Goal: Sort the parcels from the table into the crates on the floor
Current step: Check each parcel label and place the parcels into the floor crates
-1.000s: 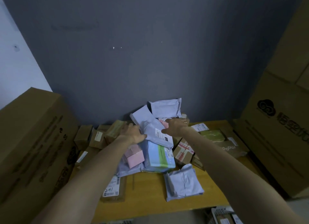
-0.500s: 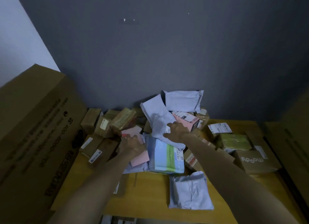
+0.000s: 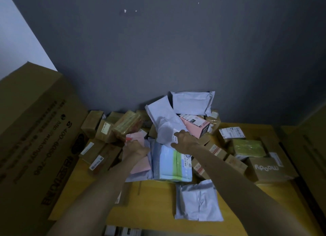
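Since both hands dropped onto the pile [image 3: 192, 101] | left hand [image 3: 136, 148] clasps pink parcel [image 3: 141, 166] | right hand [image 3: 185, 141] pinches white mailer [image 3: 167, 128] (neither lifted) | pickup judged imminent.

1. Parcels are seen heaped on the table [image 3: 155, 200], with brown cartons [image 3: 104, 130] at left and white mailers [image 3: 192, 103] on top.
2. A pink parcel [image 3: 142, 165] is gripped by the left hand [image 3: 136, 148].
3. A crumpled white mailer [image 3: 167, 128] is held at its lower edge by the right hand [image 3: 185, 142].
4. A blue-and-green pack [image 3: 172, 165] is laid flat at centre, and a grey mailer [image 3: 197, 202] lies apart near the front edge.
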